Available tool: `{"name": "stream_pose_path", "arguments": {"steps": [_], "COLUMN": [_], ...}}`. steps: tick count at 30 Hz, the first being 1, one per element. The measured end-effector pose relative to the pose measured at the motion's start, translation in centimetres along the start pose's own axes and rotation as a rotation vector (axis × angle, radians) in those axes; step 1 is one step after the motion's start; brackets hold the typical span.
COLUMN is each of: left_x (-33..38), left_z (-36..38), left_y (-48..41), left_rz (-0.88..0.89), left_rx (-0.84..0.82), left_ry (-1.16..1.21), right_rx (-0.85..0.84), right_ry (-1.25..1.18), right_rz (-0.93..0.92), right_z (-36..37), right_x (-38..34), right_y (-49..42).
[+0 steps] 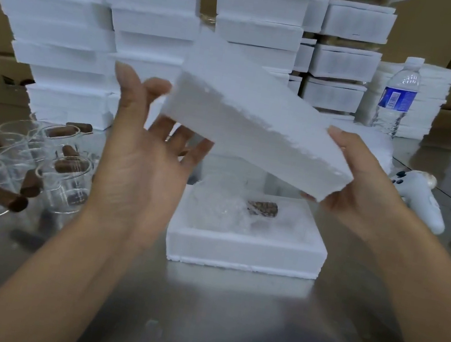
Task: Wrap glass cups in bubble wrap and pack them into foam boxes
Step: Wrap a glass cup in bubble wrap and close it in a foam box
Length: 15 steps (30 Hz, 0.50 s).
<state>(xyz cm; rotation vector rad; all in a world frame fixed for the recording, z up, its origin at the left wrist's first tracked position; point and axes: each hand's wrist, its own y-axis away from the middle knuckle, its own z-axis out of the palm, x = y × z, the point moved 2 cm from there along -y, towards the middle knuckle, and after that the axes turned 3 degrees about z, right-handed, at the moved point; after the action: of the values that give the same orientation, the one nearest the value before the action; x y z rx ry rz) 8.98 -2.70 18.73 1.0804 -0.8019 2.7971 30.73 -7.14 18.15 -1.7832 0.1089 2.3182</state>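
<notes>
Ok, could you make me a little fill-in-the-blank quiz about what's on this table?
The right hand grips a lid that the left hand touches, tilted ____ the box.
The box is ____, with a wrapped cup inside.
The bare cups stand on the box's ____ side.
Missing: above; open; left.

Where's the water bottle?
In the head view, the water bottle stands at the far right of the table, in front of a foam stack, behind the white controller.
</notes>
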Motion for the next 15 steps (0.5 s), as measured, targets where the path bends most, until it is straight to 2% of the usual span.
{"name": "stream_pose_path", "arguments": {"steps": [4,8,15], "left_x": [-0.5,-1.7,-3.0], "left_z": [-1.9,-2.5,-3.7], "left_y": [-0.4,-1.1,-1.4], "left_rz": [-0.063,-0.081,-0.145], "left_rx": [0.196,0.199,0.268], "left_ry": [-0.091,-0.228,-0.379], "right_rx": [0.048,-0.025,0.03], "right_ry": [0.142,0.315,0.346], "right_rz": [0.082,0.177,0.269], "right_z": [-0.9,-1.5,-2.8], "right_x": [0.5,0.8,0.4], "right_y": [-0.3,-0.2,0.6]}}
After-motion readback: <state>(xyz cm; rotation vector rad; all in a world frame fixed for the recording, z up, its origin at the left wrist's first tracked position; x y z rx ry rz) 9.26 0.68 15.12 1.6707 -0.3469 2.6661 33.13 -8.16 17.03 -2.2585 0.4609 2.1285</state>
